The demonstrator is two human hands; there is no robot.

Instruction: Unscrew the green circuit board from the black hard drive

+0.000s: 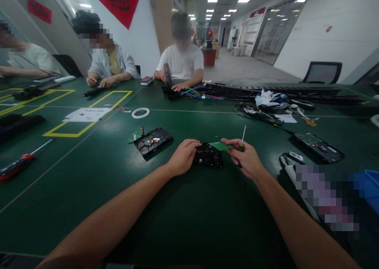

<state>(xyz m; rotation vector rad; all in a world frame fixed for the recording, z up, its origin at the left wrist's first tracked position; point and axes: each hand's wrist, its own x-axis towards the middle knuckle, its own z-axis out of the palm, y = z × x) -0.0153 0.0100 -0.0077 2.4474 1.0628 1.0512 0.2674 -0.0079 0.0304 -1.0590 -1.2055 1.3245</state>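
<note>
My left hand [184,157] is closed on the left edge of a black plate-like housing [209,158], which lies on the green table top. Between the thumb and fingers of my right hand [247,158] is a thin green circuit board [220,146], tilted over the housing's upper right edge. The same hand also holds a screwdriver [242,145], its thin shaft pointing up. A few tiny dark parts, too small to name, lie just beyond the board. To the left sits another black housing [156,139] with a green board at its far left corner.
A white ring [140,113] and paper sheet [86,114] lie farther left, a red-and-black screwdriver [17,165] at far left. On the right are a black unit with a circuit board [318,146], cables and gloves [271,99]. Across the table, a person holds a power driver [167,74].
</note>
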